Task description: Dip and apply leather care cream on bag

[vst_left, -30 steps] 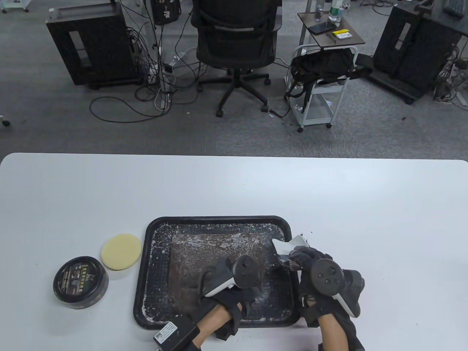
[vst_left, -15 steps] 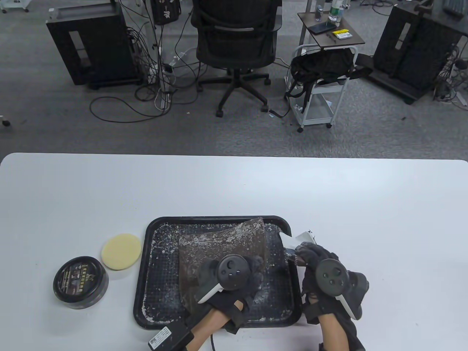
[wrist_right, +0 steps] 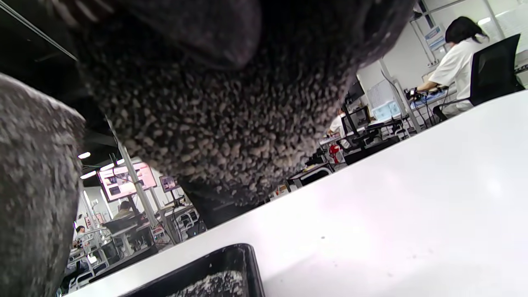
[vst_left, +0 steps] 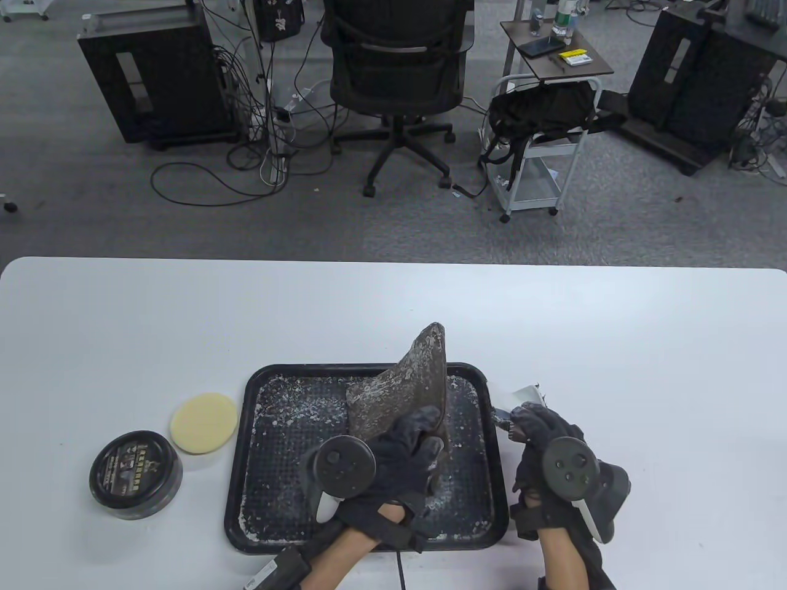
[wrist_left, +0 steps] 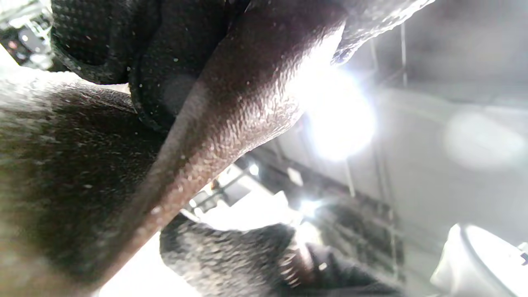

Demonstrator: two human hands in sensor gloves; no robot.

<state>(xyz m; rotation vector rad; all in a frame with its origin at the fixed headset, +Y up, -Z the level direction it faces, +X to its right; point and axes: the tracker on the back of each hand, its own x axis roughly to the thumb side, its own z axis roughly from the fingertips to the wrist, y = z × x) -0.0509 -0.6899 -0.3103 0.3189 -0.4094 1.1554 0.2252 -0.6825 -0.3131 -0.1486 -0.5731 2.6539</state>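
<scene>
cream tin [vst_left: 136, 474] sits lid-on at table's left, yellow sponge pad [vst_left: 204, 423] just beside it, apart from both hands. black tray [vst_left: 243, 430] next, floor flecked white. left hand [vst_left: 393, 467] has its fingers curled round the lower edge of the brown leather bag [vst_left: 403, 387], holding it upright over the tray, tip tilted toward the far rim. right hand [vst_left: 544, 442] at the tray's right edge, fingers pinching a white cloth [vst_left: 522, 396] over the table [vst_left: 615, 344]. wrist views mostly glove and blur.

Office lab: swivel chair [vst_left: 393, 67], cables [vst_left: 246, 153]
</scene>
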